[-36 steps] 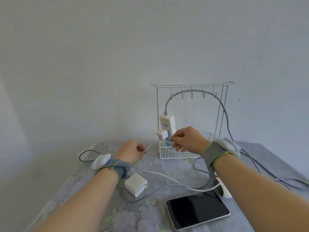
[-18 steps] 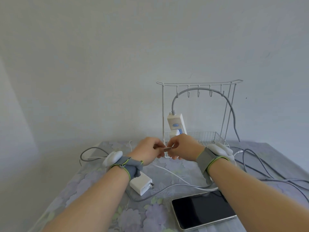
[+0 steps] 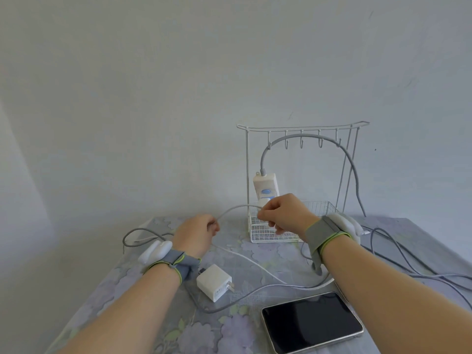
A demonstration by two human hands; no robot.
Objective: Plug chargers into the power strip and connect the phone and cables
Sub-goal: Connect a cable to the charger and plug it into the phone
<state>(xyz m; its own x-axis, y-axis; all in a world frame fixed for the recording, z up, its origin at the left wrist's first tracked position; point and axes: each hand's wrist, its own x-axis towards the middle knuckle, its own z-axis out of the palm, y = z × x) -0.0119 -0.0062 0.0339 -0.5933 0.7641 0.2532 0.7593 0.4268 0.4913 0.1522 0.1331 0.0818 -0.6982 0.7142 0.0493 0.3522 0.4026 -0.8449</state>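
Observation:
A white power strip [image 3: 265, 183] stands upright in a white wire rack [image 3: 301, 129], its grey cord arching over the hooks. A small white charger [image 3: 265, 202] sits plugged into the strip, mostly hidden behind my right hand [image 3: 283, 213]. A thin white cable [image 3: 236, 208] arcs between both hands: my right hand pinches its end just in front of the charger, and my left hand [image 3: 198, 232] grips it lower down. A second white charger [image 3: 214, 282] lies loose on the floral tablecloth. The dark phone [image 3: 311, 321] lies face up at the front right.
The rack's wire basket [image 3: 270, 235] stands on the table behind my hands. Grey cables [image 3: 408, 267] trail across the right side of the table, and another grey loop [image 3: 138, 237] lies at the left. A plain wall stands close behind.
My hands were together at the cable end; now they have parted. The right hand has lifted the cable end toward the plugged charger, and the left has slid back down the cable.

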